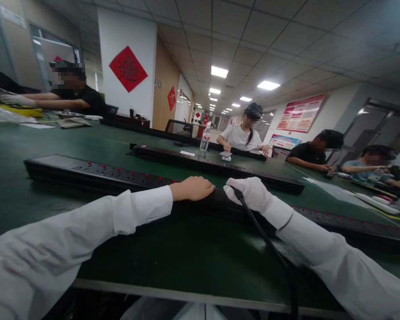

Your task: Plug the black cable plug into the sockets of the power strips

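A long black power strip (pixel 143 178) with red switches runs across the green table in front of me. My left hand (pixel 194 188), bare, lies on this strip with its fingers curled over it. Just to the right, my right hand (pixel 245 192) wears a white glove and is closed around the end of a black power cord (pixel 265 238). The cord's thicker end (pixel 237 192) shows by the gloved fingers; its tip is hidden. From there the cord drops over the near table edge. The gloved hand is right above the strip.
Behind it lie a second black strip (pixel 200 161), a water bottle (pixel 205 138) and a small pale object (pixel 226 155). Across the table (pixel 173 253), a person (pixel 245 135) handles another strip. Other people work left and right, near papers and plastic bags.
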A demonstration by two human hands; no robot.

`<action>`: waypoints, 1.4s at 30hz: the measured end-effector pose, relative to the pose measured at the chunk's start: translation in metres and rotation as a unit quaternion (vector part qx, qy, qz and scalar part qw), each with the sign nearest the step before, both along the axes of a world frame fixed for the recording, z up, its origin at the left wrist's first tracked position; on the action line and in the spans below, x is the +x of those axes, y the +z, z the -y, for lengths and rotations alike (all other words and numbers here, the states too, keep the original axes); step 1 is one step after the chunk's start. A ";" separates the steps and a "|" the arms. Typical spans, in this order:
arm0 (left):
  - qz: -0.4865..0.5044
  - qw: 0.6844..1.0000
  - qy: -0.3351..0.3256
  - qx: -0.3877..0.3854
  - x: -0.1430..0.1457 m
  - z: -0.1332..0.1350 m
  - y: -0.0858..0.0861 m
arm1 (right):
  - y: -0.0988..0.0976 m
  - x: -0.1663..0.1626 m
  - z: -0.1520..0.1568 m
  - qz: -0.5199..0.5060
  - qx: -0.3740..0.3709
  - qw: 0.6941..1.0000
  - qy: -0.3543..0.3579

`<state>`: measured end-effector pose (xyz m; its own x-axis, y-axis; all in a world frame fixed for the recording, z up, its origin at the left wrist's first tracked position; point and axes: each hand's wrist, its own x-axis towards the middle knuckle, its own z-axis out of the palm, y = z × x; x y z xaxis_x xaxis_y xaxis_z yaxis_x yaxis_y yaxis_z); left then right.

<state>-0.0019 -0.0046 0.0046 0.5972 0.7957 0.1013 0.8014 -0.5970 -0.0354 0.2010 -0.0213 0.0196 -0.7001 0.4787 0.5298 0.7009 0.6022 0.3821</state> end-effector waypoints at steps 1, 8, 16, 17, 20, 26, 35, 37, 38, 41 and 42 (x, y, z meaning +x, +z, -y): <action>-0.007 1.000 -0.006 0.008 0.000 -0.001 -0.001 | 0.003 -0.001 0.000 0.016 0.004 1.000 -0.001; -0.035 0.998 -0.020 0.038 0.000 0.000 -0.002 | 0.043 0.005 0.004 0.007 0.009 1.000 -0.009; -0.018 0.999 -0.024 0.018 -0.001 -0.001 0.000 | 0.012 0.004 0.000 0.034 -0.009 0.999 -0.015; -0.017 0.999 -0.026 0.016 -0.001 -0.001 0.000 | 0.008 0.003 -0.001 0.036 -0.001 0.999 -0.023; -0.021 0.999 -0.021 0.021 -0.001 -0.001 0.000 | 0.008 0.000 0.001 0.060 0.005 0.998 -0.035; -0.044 0.998 -0.018 0.039 0.000 -0.001 -0.001 | 0.041 0.000 0.005 0.053 0.013 0.997 -0.054; -0.004 1.000 -0.001 0.001 0.000 0.001 0.001 | -0.002 0.001 0.001 0.027 0.029 0.997 -0.060; -0.004 1.000 -0.006 0.001 0.000 0.000 0.001 | -0.006 0.002 -0.001 0.032 0.029 0.997 -0.057; -0.005 1.000 -0.010 0.001 0.000 0.000 0.001 | -0.007 0.002 -0.001 0.032 0.029 0.997 -0.056; -0.007 1.000 -0.016 -0.003 -0.001 -0.001 0.000 | -0.007 0.003 0.000 0.019 0.024 0.998 -0.055; -0.006 1.000 -0.015 -0.003 -0.001 -0.001 0.000 | -0.008 0.004 0.001 0.009 0.019 0.998 -0.058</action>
